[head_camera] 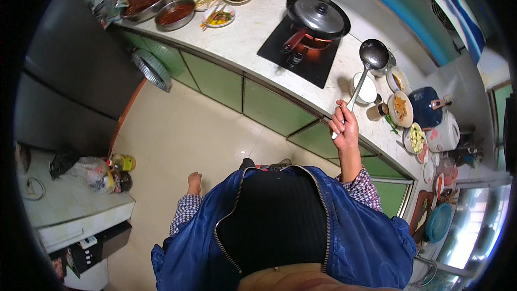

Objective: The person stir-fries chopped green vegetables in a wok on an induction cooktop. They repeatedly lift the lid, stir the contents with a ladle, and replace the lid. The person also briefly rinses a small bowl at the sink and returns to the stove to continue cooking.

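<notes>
My right hand (343, 125) is closed around the handle of a metal ladle (374, 54), its dark bowl raised over the counter's right part. My left hand (194, 182) hangs low beside my body over the floor; its fingers are too small to make out. A wok (344, 14) with a metal lid (317, 13) sits on a black cooktop (278, 44) whose burner glows orange. The wok's reddish handle (295, 41) points towards me. Beneath the ladle stands a white bowl (364, 88), with a brown-filled jar (377, 112) near it.
Along the counter (242, 48), left, stand a large basin (149, 0), a bowl of red sauce (176, 14) and several plates. Rightwards are a bowl of cut green vegetables (415, 138), a rice cooker (443, 131) and a teal basin (438, 222). A dark refrigerator (76, 60) stands left.
</notes>
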A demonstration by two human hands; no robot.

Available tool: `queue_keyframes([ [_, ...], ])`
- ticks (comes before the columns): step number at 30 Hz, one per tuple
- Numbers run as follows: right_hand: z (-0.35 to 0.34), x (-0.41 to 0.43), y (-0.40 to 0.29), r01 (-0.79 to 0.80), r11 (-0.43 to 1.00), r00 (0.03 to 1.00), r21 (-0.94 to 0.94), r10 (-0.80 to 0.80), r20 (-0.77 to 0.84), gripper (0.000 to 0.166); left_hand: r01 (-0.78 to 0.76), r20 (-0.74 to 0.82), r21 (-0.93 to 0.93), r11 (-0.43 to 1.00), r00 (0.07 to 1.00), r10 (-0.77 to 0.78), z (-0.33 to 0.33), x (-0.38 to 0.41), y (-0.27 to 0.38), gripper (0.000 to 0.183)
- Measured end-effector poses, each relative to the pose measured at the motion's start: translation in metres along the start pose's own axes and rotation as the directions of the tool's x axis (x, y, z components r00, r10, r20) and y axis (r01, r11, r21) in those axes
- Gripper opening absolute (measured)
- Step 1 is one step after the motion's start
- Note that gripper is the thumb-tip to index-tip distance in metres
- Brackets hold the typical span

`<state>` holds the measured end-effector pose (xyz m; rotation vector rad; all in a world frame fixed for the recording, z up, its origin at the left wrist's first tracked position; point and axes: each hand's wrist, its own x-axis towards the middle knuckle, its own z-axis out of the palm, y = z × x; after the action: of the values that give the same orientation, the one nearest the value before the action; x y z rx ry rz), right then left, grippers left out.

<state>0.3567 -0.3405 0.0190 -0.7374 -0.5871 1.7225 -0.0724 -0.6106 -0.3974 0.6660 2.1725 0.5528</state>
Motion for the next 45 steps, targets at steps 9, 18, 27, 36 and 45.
queue_keyframes([
  [9, -0.043, 0.013, -0.038, 0.073, 0.994, 0.979, -0.084, -0.087, -0.185, 0.017, 0.063, -0.032, -0.624, 0.779, 0.994, -0.107, -0.017, 0.035, 0.214, 0.03],
  [18, -0.085, 0.063, -0.085, 0.081, 0.993, 0.964, -0.089, -0.101, -0.245, 0.018, -0.191, -0.174, -0.716, 0.671, 0.98, 0.093, -0.021, 0.055, 0.398, 0.028],
  [27, -0.097, 0.067, -0.103, 0.031, 0.974, 0.935, -0.225, -0.107, -0.338, 0.015, -0.486, -0.243, -0.7, 0.523, 0.851, 0.465, -0.031, 0.058, 0.575, 0.03],
  [36, -0.079, 0.023, -0.055, 0.164, 0.952, 0.771, -0.257, -0.286, -0.569, 0.016, -0.646, -0.094, -0.656, 0.391, 0.584, 0.806, -0.02, 0.09, 0.729, 0.028],
  [45, -0.006, -0.003, 0.035, 0.371, 0.917, 0.57, -0.145, -0.348, -0.744, 0.018, -0.61, 0.174, -0.709, 0.354, 0.336, 0.926, -0.001, 0.098, 0.779, 0.03],
])
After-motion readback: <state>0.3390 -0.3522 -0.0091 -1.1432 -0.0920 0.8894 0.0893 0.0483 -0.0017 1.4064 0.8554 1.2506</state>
